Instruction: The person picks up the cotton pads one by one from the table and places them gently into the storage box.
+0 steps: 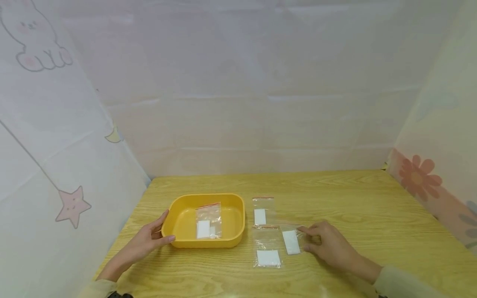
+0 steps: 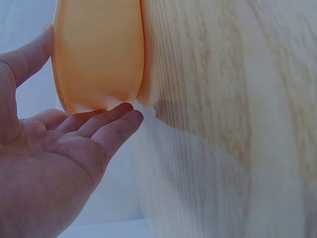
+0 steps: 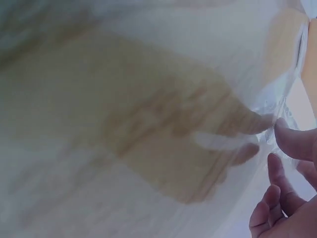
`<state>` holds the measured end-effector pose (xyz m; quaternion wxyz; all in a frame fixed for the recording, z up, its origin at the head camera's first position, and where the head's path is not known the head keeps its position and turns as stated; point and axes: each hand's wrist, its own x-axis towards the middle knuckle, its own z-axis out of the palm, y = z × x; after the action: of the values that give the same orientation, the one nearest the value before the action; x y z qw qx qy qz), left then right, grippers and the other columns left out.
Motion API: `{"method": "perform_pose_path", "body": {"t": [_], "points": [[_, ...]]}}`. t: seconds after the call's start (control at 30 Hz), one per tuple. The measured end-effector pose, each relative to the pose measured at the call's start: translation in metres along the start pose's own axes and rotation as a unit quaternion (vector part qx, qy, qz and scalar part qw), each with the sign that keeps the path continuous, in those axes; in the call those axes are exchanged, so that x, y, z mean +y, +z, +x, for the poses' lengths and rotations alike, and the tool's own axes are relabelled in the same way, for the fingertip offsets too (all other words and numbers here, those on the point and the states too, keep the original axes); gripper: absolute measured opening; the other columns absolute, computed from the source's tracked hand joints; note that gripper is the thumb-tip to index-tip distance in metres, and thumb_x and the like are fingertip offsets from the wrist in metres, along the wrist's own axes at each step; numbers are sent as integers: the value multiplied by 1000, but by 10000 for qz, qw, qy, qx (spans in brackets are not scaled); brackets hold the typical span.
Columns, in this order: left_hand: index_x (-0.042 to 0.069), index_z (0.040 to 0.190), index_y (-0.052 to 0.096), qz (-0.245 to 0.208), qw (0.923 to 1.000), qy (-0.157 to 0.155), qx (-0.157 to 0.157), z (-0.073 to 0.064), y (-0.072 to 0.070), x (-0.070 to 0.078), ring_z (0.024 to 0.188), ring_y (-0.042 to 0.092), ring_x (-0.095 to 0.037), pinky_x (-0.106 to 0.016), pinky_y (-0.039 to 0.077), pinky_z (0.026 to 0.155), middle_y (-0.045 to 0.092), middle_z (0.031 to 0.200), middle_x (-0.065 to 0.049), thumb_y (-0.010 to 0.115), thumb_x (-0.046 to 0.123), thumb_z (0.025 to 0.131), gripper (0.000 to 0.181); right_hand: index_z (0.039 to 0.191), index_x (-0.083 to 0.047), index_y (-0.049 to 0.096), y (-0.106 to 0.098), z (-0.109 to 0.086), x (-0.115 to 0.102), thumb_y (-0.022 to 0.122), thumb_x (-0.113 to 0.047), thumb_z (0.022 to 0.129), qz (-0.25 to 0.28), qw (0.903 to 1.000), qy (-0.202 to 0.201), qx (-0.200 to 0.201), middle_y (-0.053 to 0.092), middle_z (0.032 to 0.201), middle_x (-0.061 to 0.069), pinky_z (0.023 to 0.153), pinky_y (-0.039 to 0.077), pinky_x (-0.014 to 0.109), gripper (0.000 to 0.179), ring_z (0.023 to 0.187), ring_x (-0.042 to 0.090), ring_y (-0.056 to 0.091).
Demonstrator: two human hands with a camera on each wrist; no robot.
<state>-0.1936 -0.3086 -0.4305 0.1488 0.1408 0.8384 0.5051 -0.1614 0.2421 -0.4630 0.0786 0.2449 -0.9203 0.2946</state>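
Observation:
My left hand (image 1: 144, 241) holds the left end of a yellow plastic basin (image 1: 203, 243), thumb at the front corner and fingers along the side. In the left wrist view, fingertips (image 2: 131, 115) touch the basin's outer wall (image 2: 99, 54). Inside the basin lies a clear zip bag (image 1: 209, 213) with white pieces. My right hand (image 1: 331, 246) touches the right edge of another zip bag (image 1: 292, 241) holding a white rectangle. In the right wrist view, thumb and index tips stand apart beside the clear plastic (image 3: 270, 106).
Two more zip bags with white rectangles lie on the wooden table (image 1: 335, 194): a rear bag (image 1: 263, 209) and a front bag (image 1: 267, 246). The front one overlaps the touched bag's left side. Patterned sheets (image 1: 238, 103) enclose the table's back and sides.

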Motion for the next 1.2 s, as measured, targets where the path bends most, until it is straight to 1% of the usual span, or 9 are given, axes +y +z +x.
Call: {"method": "perform_pose_path", "body": {"t": [0.17, 0.43, 0.57, 0.67, 0.77, 0.83, 1.0, 1.1, 1.2], "points": [[0, 168, 3, 45, 10000, 0, -7, 1, -1, -2, 144, 40, -52, -34, 54, 102, 14, 168, -32, 68, 24, 106, 93, 127, 2, 75, 1, 3, 4, 90, -7, 82, 698, 9975, 43, 27, 67, 85, -12, 60, 47, 23, 48, 70, 4, 49], [0, 168, 3, 72, 10000, 36, 10, 1, -1, -2, 145, 39, -51, -35, 53, 104, 12, 169, -30, 69, 25, 105, 94, 131, 8, 70, -4, 5, 7, 83, 2, 86, 1457, 9889, 260, -114, 70, 91, 0, 68, 58, 25, 47, 77, 8, 62], [0, 168, 4, 89, 10000, 4, 35, 2, -1, -3, 145, 40, -51, -35, 53, 103, 12, 169, -30, 70, 25, 105, 95, 141, 8, 63, -8, 5, 13, 73, 4, 92, 2488, 9663, 330, -569, 68, 129, 28, 74, 56, 26, 50, 95, 9, 64], [-1, 168, 4, 78, 10000, 22, 34, 2, -2, -4, 145, 39, -51, -35, 53, 103, 13, 169, -31, 70, 24, 105, 95, 148, 9, 54, -10, 6, 17, 66, 4, 94, 3174, 9412, 528, -1029, 49, 152, 32, 85, 52, 24, 56, 128, 31, 59], [-2, 167, 4, 88, 9999, 53, 19, 2, -2, -4, 145, 39, -51, -34, 53, 103, 15, 168, -32, 70, 24, 105, 95, 150, 10, 51, -11, 7, 18, 70, 0, 95, 3406, 9284, 815, -1244, 48, 153, 31, 94, 52, 23, 59, 143, 47, 42], [-2, 167, 4, 103, 9999, 68, 18, 3, -2, -4, 144, 40, -51, -34, 54, 102, 16, 168, -32, 70, 24, 105, 95, 149, 12, 50, -11, 8, 18, 76, -4, 94, 3332, 9302, 848, -1284, 49, 152, 32, 94, 53, 24, 63, 140, 52, 43], [-3, 167, 4, 154, 9999, 62, 19, 2, -1, -3, 143, 41, -51, -34, 54, 102, 16, 167, -33, 70, 25, 105, 95, 149, 14, 49, -13, 8, 18, 84, -8, 89, 3062, 9396, 733, -1344, 48, 152, 33, 87, 51, 21, 73, 126, 19, 53], [-3, 167, 4, 166, 9999, 39, 17, 2, -1, -2, 143, 41, -51, -34, 54, 102, 17, 167, -33, 70, 25, 105, 95, 152, 14, 43, -17, 10, 14, 84, -6, 89, 3212, 9346, 695, -1359, 45, 153, 35, 75, 50, 21, 78, 96, 6, 58], [-3, 167, 4, 161, 9999, 26, 21, 2, -1, -2, 144, 41, -50, -34, 54, 103, 18, 167, -32, 71, 25, 105, 95, 157, 13, 37, -23, 15, 7, 81, -4, 91, 3505, 9248, 676, -1318, 42, 154, 37, 63, 46, 23, 81, 66, 4, 46]]}}
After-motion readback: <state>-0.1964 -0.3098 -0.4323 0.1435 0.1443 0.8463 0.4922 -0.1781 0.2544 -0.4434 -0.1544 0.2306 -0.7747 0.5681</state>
